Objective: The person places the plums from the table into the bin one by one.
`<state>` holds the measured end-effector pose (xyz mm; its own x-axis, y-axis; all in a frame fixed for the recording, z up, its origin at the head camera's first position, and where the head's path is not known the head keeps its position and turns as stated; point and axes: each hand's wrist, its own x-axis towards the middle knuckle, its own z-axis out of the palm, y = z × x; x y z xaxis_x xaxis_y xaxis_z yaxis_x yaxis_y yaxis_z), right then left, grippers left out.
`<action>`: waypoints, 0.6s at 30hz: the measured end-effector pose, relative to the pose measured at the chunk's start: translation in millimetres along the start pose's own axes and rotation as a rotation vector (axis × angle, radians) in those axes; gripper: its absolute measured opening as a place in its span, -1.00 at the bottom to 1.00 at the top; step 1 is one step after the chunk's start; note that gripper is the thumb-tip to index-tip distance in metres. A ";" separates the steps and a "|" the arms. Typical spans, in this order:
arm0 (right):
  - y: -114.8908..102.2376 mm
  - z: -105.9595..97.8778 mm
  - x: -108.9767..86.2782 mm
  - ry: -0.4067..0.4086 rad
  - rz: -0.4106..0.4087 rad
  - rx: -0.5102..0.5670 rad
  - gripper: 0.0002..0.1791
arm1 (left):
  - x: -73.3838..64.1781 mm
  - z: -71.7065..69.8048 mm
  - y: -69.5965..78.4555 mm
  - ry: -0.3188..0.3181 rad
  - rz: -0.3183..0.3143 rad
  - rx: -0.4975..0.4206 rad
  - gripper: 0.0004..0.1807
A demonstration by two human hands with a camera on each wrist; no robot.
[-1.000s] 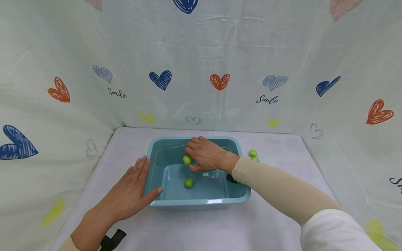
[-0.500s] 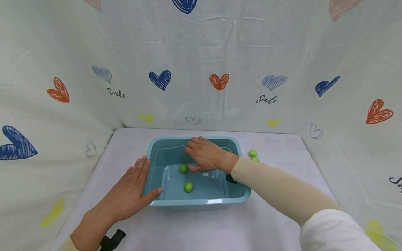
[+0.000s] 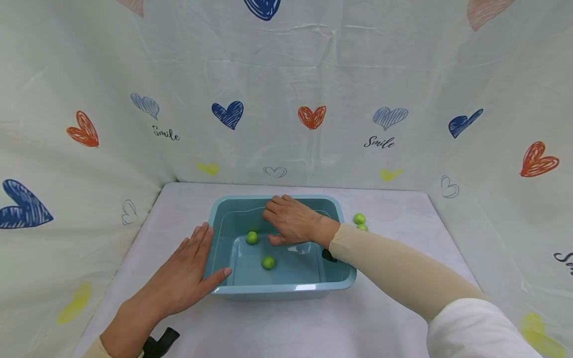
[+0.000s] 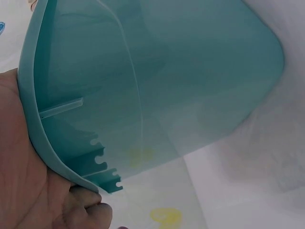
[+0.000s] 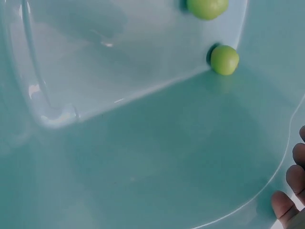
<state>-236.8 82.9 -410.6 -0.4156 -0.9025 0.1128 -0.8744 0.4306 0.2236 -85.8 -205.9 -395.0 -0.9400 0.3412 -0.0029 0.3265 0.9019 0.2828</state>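
A blue-green plastic basin (image 3: 282, 288) stands on the table. My left hand (image 3: 181, 273) rests at its left rim, fingers straight and together, thumb over the front left corner. In the left wrist view the palm lies along the basin's rim (image 4: 29, 105). My right hand (image 3: 293, 220) hangs over the back part of the basin, fingers loosely bent, with nothing visible in them. Two small round green balls lie on the basin floor: one ball (image 3: 252, 237) left of the right thumb, the other ball (image 3: 268, 262) nearer the front. The right wrist view shows fingertips (image 5: 296, 179) apart from both balls.
Two more green balls lie on the white-covered table (image 3: 394, 209) to the right of the basin: a far ball (image 3: 359, 219) and a near ball (image 3: 362, 227) partly hidden by the right sleeve. A sheet (image 3: 286, 74) printed with hearts hangs behind and along the sides.
One green ball has left the right hand's fingertips, dropped to the basin floor and rolled left. The front ball has shifted slightly forward and back. Both hands have stayed in place.
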 end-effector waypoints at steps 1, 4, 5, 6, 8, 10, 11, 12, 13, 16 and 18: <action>0.1 -0.1 -0.3 0.002 0.003 0.004 -0.57 | 0.2 -0.1 0.0 -0.003 -0.002 -0.003 0.15; 0.1 -1.2 -1.3 0.004 0.019 0.009 -0.57 | 1.0 -0.5 0.0 -0.005 0.002 -0.001 0.16; 0.2 -1.6 -1.7 0.004 0.024 0.010 -0.57 | 1.2 -0.6 -0.1 -0.008 0.001 -0.001 0.16; 0.3 -2.0 -2.1 0.005 0.029 0.010 -0.57 | 1.4 -0.8 -0.1 -0.009 0.002 -0.001 0.16; 0.7 -3.5 -3.3 0.005 0.036 0.004 -0.55 | 1.7 -0.9 -0.2 -0.007 0.006 0.001 0.16; 1.6 -5.9 -5.4 0.008 0.041 0.004 -0.54 | 1.7 -1.0 -0.2 -0.004 0.009 0.000 0.16; 2.4 -7.6 -6.7 0.015 0.043 0.015 -0.53 | 1.6 -1.0 -0.2 -0.005 0.009 -0.002 0.16; 3.5 -10.0 -8.3 0.026 0.046 0.026 -0.54 | 1.5 -1.0 -0.2 -0.005 0.009 -0.003 0.16; 4.8 -13.1 -10.1 0.042 0.049 0.040 -0.55 | 1.4 -0.9 -0.1 -0.005 0.009 -0.004 0.16; 11.4 -25.8 -16.5 0.104 0.073 0.075 -0.58 | 1.4 -1.2 0.6 -0.010 0.006 -0.006 0.16; 17.7 -37.0 -21.5 0.146 0.103 0.085 -0.59 | 1.4 -1.4 1.1 -0.009 0.002 -0.004 0.16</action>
<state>-234.1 110.1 -373.3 -0.4681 -0.8408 0.2718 -0.8500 0.5125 0.1215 -86.9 -204.8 -393.3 -0.9382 0.3458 -0.0111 0.3283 0.8999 0.2869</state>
